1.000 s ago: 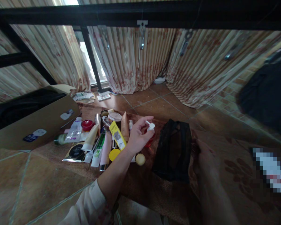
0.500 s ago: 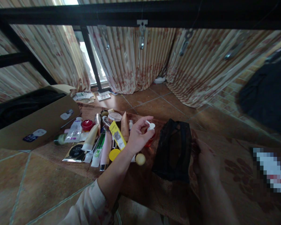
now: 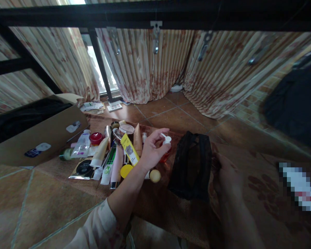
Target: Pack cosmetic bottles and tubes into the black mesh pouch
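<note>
"Red, see-through bottle with a white top: where is it?"

"Nearer the far edge of the brown cloth, between the heap of tubes and the black mesh bag. I can't tell whether its base touches."

"And the left hand?"

"Mostly closed, thumb and fingers curled round the bottle just below that top. I'd grip firmly there, hold it upright and put no pressure on the spout, in case it leaks."

"The right hand?"

"In shadow, just beside the bag's right side. I can't tell how open it is, or whether it grips anything."

"Further out?"

"Yellow carton near the left wrist; cardboard box by the cloth's far left corner; curtains beyond."
</note>
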The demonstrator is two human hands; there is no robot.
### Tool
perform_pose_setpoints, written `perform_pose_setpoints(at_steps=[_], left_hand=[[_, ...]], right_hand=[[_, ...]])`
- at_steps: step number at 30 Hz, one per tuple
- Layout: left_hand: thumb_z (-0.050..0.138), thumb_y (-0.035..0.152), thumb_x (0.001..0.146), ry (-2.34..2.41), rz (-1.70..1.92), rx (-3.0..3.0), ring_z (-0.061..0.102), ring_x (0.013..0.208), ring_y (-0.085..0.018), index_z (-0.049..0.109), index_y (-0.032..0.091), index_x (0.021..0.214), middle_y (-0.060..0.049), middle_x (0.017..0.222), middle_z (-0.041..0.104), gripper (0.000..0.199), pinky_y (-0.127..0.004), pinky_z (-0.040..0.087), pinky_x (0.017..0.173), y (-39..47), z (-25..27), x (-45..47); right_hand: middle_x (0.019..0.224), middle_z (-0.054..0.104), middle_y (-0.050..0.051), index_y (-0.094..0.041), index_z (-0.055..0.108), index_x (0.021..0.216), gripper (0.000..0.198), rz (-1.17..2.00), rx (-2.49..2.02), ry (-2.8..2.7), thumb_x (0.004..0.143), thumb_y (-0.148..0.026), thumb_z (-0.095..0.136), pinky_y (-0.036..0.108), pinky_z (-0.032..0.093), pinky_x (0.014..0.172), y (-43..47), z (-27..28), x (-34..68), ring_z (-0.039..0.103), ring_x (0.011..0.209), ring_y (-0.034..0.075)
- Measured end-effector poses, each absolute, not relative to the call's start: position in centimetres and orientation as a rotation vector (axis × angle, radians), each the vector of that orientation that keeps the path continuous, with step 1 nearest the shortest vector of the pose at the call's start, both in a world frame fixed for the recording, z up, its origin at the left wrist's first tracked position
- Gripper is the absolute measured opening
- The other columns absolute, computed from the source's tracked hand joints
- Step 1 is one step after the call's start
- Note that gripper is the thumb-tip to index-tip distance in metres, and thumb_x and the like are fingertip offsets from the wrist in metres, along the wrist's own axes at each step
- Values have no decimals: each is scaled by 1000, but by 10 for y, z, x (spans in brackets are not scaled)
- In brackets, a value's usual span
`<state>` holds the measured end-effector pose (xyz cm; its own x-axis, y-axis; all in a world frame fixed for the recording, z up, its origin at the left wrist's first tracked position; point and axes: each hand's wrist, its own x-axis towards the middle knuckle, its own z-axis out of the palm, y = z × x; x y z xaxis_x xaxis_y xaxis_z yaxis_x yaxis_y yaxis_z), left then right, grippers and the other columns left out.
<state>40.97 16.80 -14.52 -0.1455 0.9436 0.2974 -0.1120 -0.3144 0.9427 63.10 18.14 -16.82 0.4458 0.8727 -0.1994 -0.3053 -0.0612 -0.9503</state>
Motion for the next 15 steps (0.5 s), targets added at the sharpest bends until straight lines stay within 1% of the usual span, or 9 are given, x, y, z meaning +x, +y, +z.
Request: perform_pose_setpoints(at_steps=[6,10,15], left_hand=[[69,19,71,1043,1591,1258,52,73,-11,60,21,114,0,84,61,44,-24,42,70,168,-146,410],[69,19,71,1040,1588,1258,52,73,-11,59,21,116,0,84,62,46,-24,42,70,167,-146,410],[70,19,71,1025,1584,1253,53,74,-11,59,21,116,0,84,62,46,-24,42,72,167,-145,410]], right_hand=[[69,67,1,-16,69,69,14,1043,-1286,-587,64,-28,73,19,45,47,182,-168,631,59,56,9],[70,67,1,-16,68,67,12,1046,-1283,-569,63,-27,73,19,47,49,182,-167,631,59,56,9],[70,67,1,-16,68,67,10,1056,-1275,-576,64,-24,72,19,47,50,181,-166,629,60,58,9]])
